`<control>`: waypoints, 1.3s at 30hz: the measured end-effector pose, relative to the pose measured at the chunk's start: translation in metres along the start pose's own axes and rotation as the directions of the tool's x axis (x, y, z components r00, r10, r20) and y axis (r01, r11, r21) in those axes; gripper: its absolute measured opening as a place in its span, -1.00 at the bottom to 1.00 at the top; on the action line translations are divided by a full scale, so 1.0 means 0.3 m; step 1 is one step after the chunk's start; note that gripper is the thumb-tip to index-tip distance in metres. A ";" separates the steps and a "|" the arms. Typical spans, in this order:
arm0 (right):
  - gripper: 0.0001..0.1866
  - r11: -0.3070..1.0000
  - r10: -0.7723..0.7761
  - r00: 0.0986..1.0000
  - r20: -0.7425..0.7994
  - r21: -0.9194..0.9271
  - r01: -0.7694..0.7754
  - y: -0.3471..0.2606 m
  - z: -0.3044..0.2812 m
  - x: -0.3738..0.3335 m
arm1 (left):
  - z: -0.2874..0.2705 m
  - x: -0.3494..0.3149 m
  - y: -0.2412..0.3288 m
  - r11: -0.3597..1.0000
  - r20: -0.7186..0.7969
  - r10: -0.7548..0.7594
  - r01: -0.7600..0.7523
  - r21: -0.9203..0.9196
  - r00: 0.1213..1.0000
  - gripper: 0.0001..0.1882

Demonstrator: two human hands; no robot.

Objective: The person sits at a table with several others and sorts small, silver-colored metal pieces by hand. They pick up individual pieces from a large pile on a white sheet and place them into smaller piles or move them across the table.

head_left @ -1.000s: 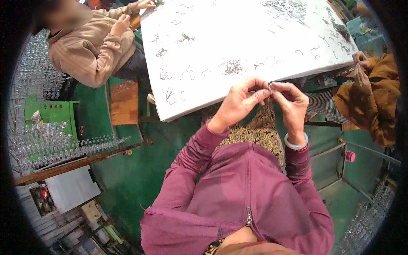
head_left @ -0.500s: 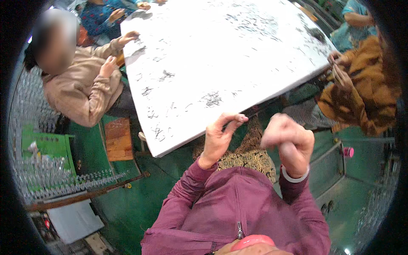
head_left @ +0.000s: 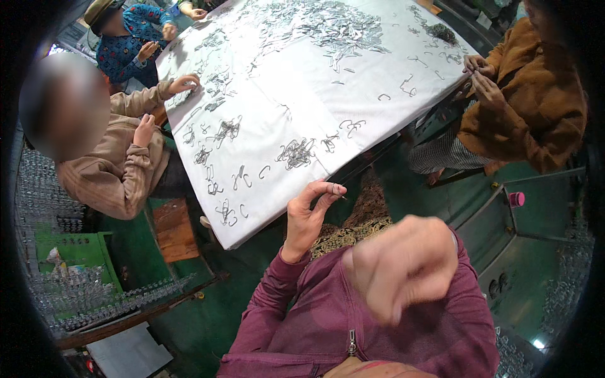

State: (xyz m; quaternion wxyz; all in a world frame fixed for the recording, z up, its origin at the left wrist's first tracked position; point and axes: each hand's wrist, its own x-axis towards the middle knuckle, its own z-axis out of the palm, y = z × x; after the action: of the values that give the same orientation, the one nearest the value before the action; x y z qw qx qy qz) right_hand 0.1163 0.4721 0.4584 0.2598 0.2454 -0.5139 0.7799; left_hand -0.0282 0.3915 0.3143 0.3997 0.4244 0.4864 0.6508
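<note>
Just off the table's near edge, my left hand [head_left: 307,220] is closed in a pinch of thumb and forefinger. A small dark tip sticks out of that pinch; what it belongs to is too small to make out. In front of my chest, my right hand [head_left: 403,268] is smeared by motion, so its fingers and anything in them do not show. Nearest to my left hand on the white tabletop [head_left: 296,208] lies a tangled heap of thin metal hooks [head_left: 296,153]. Smaller clusters of C-shaped hooks [head_left: 239,178] are scattered to its left.
Many flat metal strips [head_left: 340,31] cover the table's far side. Co-workers sit around it: one in a beige top [head_left: 113,157] at left, one in patterned blue [head_left: 129,47] beyond, one in brown [head_left: 523,94] at right. A wooden stool [head_left: 176,230] stands by the left edge.
My right hand has swung down and nearer to my chest. My left hand keeps its pinch and sits slightly lower left. The view has shifted, and the hooks show sharper.
</note>
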 end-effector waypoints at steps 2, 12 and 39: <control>-0.95 0.990 0.123 0.971 -0.206 -0.038 -0.134 0.003 -0.001 -0.029 | 0.000 -0.007 0.012 1.000 0.002 -0.010 0.010 0.019 1.000 -0.89; -0.54 0.619 0.536 0.844 -0.032 -0.664 -0.419 0.155 -0.111 -0.129 | -0.036 -0.052 -0.045 0.999 -0.068 -0.048 0.049 0.019 0.997 -0.84; -0.83 -0.257 0.035 0.961 -0.274 -0.932 -0.256 0.592 -1.359 -0.195 | -0.021 -0.045 -0.063 0.999 0.132 -0.008 0.002 0.047 0.991 -0.88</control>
State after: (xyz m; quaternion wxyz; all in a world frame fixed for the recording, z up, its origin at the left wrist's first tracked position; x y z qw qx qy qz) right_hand -0.0042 0.7821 0.1575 0.2923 -0.1717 -0.9334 0.1180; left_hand -0.0279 0.3809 0.2928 0.4227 0.4748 0.4749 0.6086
